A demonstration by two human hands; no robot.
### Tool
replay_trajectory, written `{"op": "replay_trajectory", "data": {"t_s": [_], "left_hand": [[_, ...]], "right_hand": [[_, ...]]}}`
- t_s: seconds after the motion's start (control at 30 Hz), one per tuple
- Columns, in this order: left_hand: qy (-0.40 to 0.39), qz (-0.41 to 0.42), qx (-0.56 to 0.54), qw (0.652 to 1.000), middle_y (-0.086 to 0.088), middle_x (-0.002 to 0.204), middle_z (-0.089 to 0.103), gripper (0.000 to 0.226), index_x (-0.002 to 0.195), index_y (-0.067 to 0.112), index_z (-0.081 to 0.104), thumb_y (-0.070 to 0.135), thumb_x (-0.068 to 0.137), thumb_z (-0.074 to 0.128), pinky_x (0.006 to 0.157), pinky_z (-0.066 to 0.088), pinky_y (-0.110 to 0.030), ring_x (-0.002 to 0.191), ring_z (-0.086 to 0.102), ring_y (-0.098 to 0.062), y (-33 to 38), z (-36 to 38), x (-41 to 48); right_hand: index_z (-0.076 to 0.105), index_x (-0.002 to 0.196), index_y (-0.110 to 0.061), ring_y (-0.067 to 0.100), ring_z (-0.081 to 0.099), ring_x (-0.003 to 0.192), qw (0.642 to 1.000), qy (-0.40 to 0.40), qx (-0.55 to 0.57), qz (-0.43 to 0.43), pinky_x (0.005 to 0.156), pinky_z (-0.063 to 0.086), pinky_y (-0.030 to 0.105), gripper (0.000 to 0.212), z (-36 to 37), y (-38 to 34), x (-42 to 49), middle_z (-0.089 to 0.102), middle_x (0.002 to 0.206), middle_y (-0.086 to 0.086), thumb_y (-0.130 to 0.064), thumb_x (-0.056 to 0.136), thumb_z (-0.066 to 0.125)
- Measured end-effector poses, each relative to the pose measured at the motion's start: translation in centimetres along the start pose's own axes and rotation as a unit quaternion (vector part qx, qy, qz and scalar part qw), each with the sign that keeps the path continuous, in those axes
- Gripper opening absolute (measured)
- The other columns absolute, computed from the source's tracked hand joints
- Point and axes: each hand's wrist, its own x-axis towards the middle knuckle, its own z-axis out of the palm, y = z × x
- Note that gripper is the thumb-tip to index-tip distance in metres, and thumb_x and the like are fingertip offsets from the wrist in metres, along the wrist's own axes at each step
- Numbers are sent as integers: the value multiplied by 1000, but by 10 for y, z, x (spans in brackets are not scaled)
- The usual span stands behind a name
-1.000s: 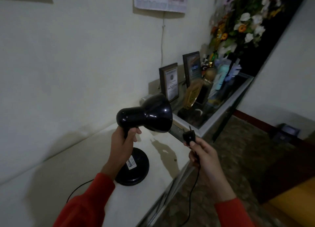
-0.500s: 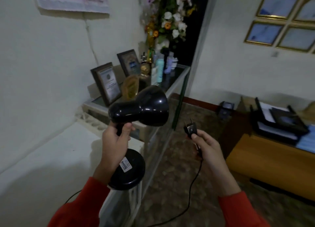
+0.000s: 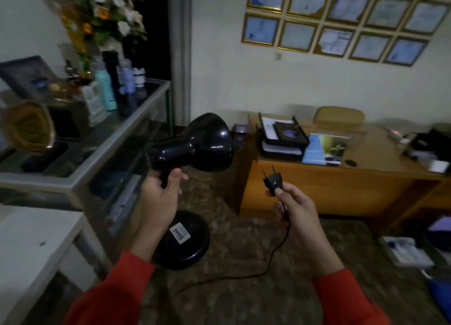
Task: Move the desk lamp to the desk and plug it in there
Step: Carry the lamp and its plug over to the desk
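The glossy black desk lamp with a bell-shaped shade [image 3: 195, 144] and a round flat base [image 3: 183, 241] hung in mid-air above the floor, gripped at its neck by the left hand [image 3: 158, 202], whose fingers were wrapped closed around it. A white label sat on the base. The right hand [image 3: 297, 215] pinched the small black two-pin plug [image 3: 273, 182] between thumb and fingers, pins pointing up and away, and the thin black cord [image 3: 275, 254] drooped from it toward the floor and ran back to the left.

The wooden tabletop [image 3: 366, 151] stood far to the right, carrying a black stacked paper tray [image 3: 280, 139] at its left end and a blue booklet [image 3: 324, 149] just beside that. Between the lamp and that desk lay open patterned floor [image 3: 244, 298]. Close on the left ran the metal edge of a glass display case [image 3: 102, 149], and nearer, a white table corner [image 3: 73, 217].
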Motion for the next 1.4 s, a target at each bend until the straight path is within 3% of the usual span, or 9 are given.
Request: {"op": "replay_trajectory", "data": {"t_s": [0.2, 0.37, 0.5, 0.63, 0.73, 0.97, 1.1, 1.27, 1.4], "left_hand": [[-54, 3, -39, 998, 0, 62, 60, 35, 72, 46, 63, 77, 73, 47, 48, 40, -11, 44, 49, -1, -3, 95, 3], [-110, 18, -79, 991, 18, 68, 69, 27, 80, 52, 62, 75, 74, 48, 47, 40, -7, 44, 49, 1, -5, 171, 20], [-154, 21, -110, 982, 17, 68, 68, 29, 87, 48, 62, 72, 75, 51, 49, 42, -9, 46, 50, 0, -6, 230, 39], [-185, 10, -136, 973, 16, 69, 68, 47, 99, 24, 61, 65, 77, 54, 51, 44, -10, 48, 51, -2, -8, 292, 62], [-208, 9, -146, 967, 15, 68, 68, 55, 95, 22, 60, 72, 72, 53, 52, 44, -14, 49, 50, -4, -11, 337, 81], [-253, 8, -160, 954, 14, 60, 67, 10, 80, 36, 60, 44, 82, 55, 54, 46, -8, 50, 55, -1, -23, 444, 111], [-275, 11, -170, 946, 10, 61, 65, 12, 75, 42, 63, 41, 82, 53, 52, 45, -13, 48, 52, -1, -30, 511, 121], [-283, 5, -193, 939, 14, 62, 66, 36, 80, 33, 60, 68, 73, 55, 57, 45, -9, 53, 54, 1, -42, 607, 132], [-288, -7, -193, 938, 17, 65, 68, 46, 83, 29, 60, 74, 70, 55, 54, 45, -11, 49, 52, 0, -49, 689, 139]], "right_hand": [[75, 89, -30, 4, 50, 49, 998, 66, -20, -11, 44, 40, 14, 20, -76, -3, 21, 74, 77, -7, -21, 94, 57], [72, 92, -25, 4, 48, 46, 993, 119, -10, -17, 44, 39, 13, 18, -128, -8, 52, 77, 79, -5, -17, 95, 56], [72, 96, -24, 5, 47, 49, 986, 163, -6, -19, 47, 39, 15, 16, -168, -12, 83, 77, 81, -4, -18, 95, 57], [73, 94, -28, 13, 50, 61, 979, 203, -18, -17, 56, 39, 25, 17, -206, -22, 115, 78, 85, -4, -20, 94, 59], [75, 94, -28, 23, 51, 77, 974, 226, 6, -26, 61, 39, 30, 17, -233, -29, 140, 78, 88, -2, -21, 93, 60], [76, 92, -32, 17, 53, 66, 961, 274, 21, -34, 59, 41, 28, 18, -298, -34, 197, 77, 88, -2, -23, 92, 61], [73, 101, -20, 25, 51, 78, 958, 282, 27, -41, 62, 39, 30, 16, -344, -37, 234, 76, 88, -1, -21, 92, 60], [69, 104, -14, 5, 46, 45, 954, 293, 21, -54, 41, 36, 15, 16, -415, -45, 279, 69, 67, -6, -19, 94, 58], [65, 108, -7, 5, 41, 44, 956, 290, 18, -48, 41, 35, 15, 20, -481, -52, 315, 61, 56, -12, -19, 96, 55]]}}
